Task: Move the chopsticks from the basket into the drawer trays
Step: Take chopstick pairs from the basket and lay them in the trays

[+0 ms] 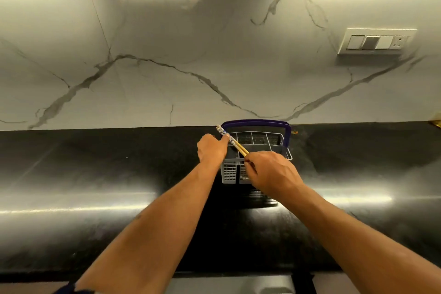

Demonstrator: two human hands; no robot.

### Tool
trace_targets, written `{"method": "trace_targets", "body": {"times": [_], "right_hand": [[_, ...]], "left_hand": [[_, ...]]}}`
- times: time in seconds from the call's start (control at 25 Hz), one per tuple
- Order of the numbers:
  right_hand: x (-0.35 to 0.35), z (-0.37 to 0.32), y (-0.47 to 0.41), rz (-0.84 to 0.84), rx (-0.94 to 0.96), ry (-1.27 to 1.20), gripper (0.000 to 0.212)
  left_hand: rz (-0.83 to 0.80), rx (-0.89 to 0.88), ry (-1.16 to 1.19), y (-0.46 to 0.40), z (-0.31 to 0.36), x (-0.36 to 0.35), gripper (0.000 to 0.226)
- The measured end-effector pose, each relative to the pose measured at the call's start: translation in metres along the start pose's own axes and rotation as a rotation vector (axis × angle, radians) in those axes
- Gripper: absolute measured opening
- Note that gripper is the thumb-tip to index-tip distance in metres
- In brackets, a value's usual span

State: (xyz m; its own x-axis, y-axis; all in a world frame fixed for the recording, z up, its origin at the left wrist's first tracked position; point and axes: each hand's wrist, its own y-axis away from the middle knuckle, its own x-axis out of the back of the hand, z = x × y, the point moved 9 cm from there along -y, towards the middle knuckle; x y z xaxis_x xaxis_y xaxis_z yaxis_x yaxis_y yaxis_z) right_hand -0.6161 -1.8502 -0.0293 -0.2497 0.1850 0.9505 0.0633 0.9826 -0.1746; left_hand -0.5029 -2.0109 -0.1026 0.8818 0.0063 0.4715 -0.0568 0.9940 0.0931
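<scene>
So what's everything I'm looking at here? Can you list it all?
chopsticks: a pair, wooden with blue-and-white patterned tops, held over the basket
cutlery basket: one, grey with a dark blue handle, on the countertop by the wall
countertop: one, glossy black
backsplash: one, white marble with grey veins
switch panel: one, white, on the wall to the right
left hand: at the patterned ends of the chopsticks
right hand: fingers closed on the plain ends
</scene>
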Motion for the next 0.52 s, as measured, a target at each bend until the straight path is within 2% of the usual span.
{"method": "trace_targets", "body": {"times": [0.16, 0.28, 0.52], "right_hand": [[-0.007, 0.010, 0.007, -0.003, 0.060, -0.068, 0.030], [-0.010, 0.025, 0.014, -0.006, 0.074, -0.066, 0.030], [-0.008, 0.051, 0.021, -0.034, 0.053, -0.091, 0.030]], "left_hand": [[0.038, 0.015, 0.054, -0.001, 0.005, -0.011, 0.041], [0.033, -0.011, -0.038, -0.004, 0.009, -0.018, 0.044], [0.070, -0.024, -0.016, 0.001, 0.021, -0.009, 0.023]]}}
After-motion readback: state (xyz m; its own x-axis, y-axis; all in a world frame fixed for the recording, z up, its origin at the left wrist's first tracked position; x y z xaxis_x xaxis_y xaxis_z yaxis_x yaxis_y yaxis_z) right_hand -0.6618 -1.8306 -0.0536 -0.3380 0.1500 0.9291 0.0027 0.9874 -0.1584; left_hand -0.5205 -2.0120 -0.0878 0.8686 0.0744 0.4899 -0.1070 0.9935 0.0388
